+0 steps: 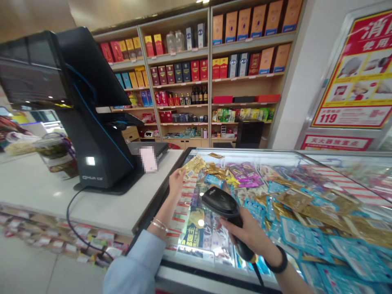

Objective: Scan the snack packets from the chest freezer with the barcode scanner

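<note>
1. Gold foil packet [192, 167]: in this head view, your left hand [177, 182] has it pinched at its lower end between thumb and fingers, the rest of the hand only loosely curled. You hold the packet up just over the near edge of a glass-topped display case [245, 157]. A light blue sleeve [137, 265] and thin bangles [159, 224] show on that arm.
2. Your right hand [245, 228], with a black wristband [280, 261], is closed firmly round the grip of a black barcode scanner [222, 202]. The scanner sits above the case, its head tilted toward the packet, near it but not touching.
3. Beneath your 2 hands, the lit case holds heaps of blue sachets [303, 234], gold packets [318, 208] and purple packets [245, 173].
4. On your left, the white counter [61, 200] carries a black till terminal [92, 151], with a black cable [72, 216] running down past its edge. A clear plastic tub [56, 153] stands beyond the terminal.
5. Ahead, wooden shelves [180, 53] hold red, yellow and blue boxes and dark wine bottles [199, 94].
6. At far right hangs a red and yellow poster [355, 73] printed with 119.
</note>
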Demonstrator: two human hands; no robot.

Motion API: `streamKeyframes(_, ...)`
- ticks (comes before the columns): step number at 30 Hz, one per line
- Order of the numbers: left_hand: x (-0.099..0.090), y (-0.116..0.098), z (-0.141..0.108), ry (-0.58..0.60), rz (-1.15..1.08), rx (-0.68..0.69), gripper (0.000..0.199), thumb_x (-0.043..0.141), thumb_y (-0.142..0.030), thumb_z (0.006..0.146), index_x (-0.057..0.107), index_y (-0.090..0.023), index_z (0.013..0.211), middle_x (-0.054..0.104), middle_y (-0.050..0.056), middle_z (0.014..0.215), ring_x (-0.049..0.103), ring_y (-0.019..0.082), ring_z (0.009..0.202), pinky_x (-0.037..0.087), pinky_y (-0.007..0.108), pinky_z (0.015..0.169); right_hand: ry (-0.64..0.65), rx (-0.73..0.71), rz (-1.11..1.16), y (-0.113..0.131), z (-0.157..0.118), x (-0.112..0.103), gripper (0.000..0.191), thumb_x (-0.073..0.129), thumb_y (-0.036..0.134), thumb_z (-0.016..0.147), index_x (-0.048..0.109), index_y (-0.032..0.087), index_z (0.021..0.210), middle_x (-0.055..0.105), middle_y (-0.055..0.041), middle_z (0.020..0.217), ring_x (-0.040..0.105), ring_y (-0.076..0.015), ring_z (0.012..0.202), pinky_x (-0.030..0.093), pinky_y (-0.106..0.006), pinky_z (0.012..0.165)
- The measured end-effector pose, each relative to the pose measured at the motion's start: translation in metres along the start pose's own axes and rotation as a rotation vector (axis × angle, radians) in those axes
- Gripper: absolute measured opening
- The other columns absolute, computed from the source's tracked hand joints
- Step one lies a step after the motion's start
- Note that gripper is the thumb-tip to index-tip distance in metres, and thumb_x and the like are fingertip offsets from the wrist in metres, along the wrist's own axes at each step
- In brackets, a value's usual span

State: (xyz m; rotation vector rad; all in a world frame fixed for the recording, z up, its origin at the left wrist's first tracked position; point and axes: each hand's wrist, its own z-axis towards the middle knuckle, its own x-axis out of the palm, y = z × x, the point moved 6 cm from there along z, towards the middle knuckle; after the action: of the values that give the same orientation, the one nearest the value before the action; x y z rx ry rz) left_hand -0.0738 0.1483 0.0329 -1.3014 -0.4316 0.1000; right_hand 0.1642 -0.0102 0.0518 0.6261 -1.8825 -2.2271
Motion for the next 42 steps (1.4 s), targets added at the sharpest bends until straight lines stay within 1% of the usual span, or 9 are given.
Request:
streamKeyframes(11,-0.001,-0.002,-0.001,0.033,0.06,0.08,0.046,0.076,-0.048,0.065,0.07,-0.014,0.095,0.072,0.004,0.077,0.07,0.021,0.07,0.059,0.031,0.055,-0.022,-0.047,-0.018,-0.007,0.003,-0.011,0.04,0.059,0.052,0.085,0.068,0.013,0.079,0.056,-0.0005,0.047,0.054,-0.0138,0.039,0.043,-0.024,0.042)
streamKeyframes(18,-0.005,-0.001,0.002,0.042,0.091,0.112,0.035,0.074,-0.045,0.068,0.07,-0.015,0.086,0.07,0.002,0.073,0.067,0.018,0.066,0.058,0.029,0.056,-0.024,-0.081,0.033,-0.001,0.002,-0.01,0.038,0.063,0.052,0.082,0.064,0.016,0.073,0.056,0.0002,0.047,0.051,-0.0123,0.037,0.04,-0.024,0.041)
streamKeyframes(22,-0.005,0.003,0.001,0.042,0.082,0.079,0.034,0.073,-0.044,0.068,0.069,-0.016,0.086,0.07,0.002,0.073,0.068,0.019,0.068,0.058,0.029,0.057,-0.006,-0.09,0.11,-0.002,0.004,-0.01,0.037,0.064,0.052,0.082,0.061,0.016,0.077,0.064,-0.0036,0.061,0.051,-0.0107,0.037,0.038,-0.024,0.039)
streamKeyframes(25,-0.004,0.006,0.0,0.06,0.125,0.086,0.031,0.073,-0.045,0.069,0.067,-0.016,0.08,0.069,0.002,0.071,0.068,0.019,0.068,0.056,0.027,0.058,-0.005,-0.086,0.218,-0.004,0.007,-0.011,0.035,0.067,0.05,0.08,0.058,0.017,0.084,0.07,-0.0056,0.073,0.051,-0.0092,0.036,0.038,-0.022,0.037)
streamKeyframes(30,-0.003,0.013,0.001,0.033,0.244,0.144,0.028,0.073,-0.043,0.069,0.065,-0.016,0.073,0.067,0.001,0.065,0.066,0.017,0.065,0.052,0.023,0.057,0.062,-0.11,0.433,-0.009,0.012,-0.011,0.036,0.071,0.046,0.075,0.055,0.017,0.089,0.07,-0.003,0.07,0.051,-0.0085,0.036,0.037,-0.02,0.035)
streamKeyframes(33,0.002,0.017,0.003,0.075,0.233,0.122,0.027,0.073,-0.041,0.067,0.064,-0.016,0.072,0.066,0.0,0.063,0.066,0.017,0.064,0.054,0.025,0.059,0.091,-0.124,0.515,-0.017,0.017,-0.015,0.036,0.072,0.045,0.073,0.055,0.016,0.087,0.07,-0.003,0.069,0.053,-0.0088,0.037,0.039,-0.019,0.035)
streamKeyframes(36,0.002,0.016,0.004,0.061,0.185,0.074,0.025,0.073,-0.038,0.066,0.064,-0.015,0.072,0.066,-0.001,0.062,0.064,0.016,0.059,0.055,0.027,0.058,0.092,-0.133,0.537,-0.024,0.021,-0.017,0.037,0.072,0.045,0.072,0.056,0.016,0.087,0.071,-0.0034,0.069,0.054,-0.0093,0.037,0.039,-0.019,0.034)
streamKeyframes(39,-0.002,0.016,0.003,0.031,0.11,-0.006,0.021,0.074,-0.032,0.063,0.063,-0.015,0.072,0.065,-0.002,0.06,0.061,0.014,0.053,0.054,0.027,0.054,0.037,-0.144,0.563,-0.025,0.02,-0.018,0.036,0.071,0.045,0.07,0.057,0.015,0.084,0.071,-0.0029,0.067,0.054,-0.0093,0.036,0.04,-0.019,0.034)
streamKeyframes(42,0.0,0.016,-0.002,0.057,0.04,-0.073,0.019,0.074,-0.026,0.061,0.064,-0.015,0.073,0.066,-0.002,0.061,0.061,0.013,0.051,0.053,0.024,0.052,-0.033,-0.177,0.573,-0.016,0.01,-0.023,0.034,0.07,0.044,0.07,0.059,0.015,0.082,0.07,-0.0022,0.066,0.053,-0.009,0.037,0.04,-0.02,0.034)
